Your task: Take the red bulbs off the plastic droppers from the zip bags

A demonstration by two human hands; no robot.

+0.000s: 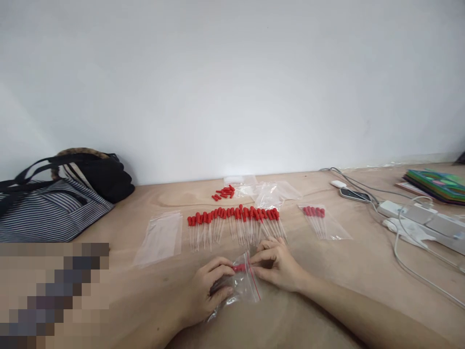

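A clear zip-lock bag (242, 286) with a red seal line lies before me, with red dropper bulbs (240, 267) showing inside it near the seal. My left hand (209, 291) is closed on the left side of this bag, fingers and thumb around it. At the bag's open-end edge, by the red line, the fingers of my right hand (278, 266) are pinched together on the plastic. Just beyond my hands lies a row of glass droppers (238, 225) with red bulbs, tips pointing toward me.
Left of the row lie flat clear bags (162, 237). A bag of droppers (315, 220) lies right. Behind are loose red bulbs (225, 192) and more plastic bags (272, 194). A striped bag (54, 208) stands left; a power strip (428, 220) with cables and colourful sheets (436, 184) sit right.
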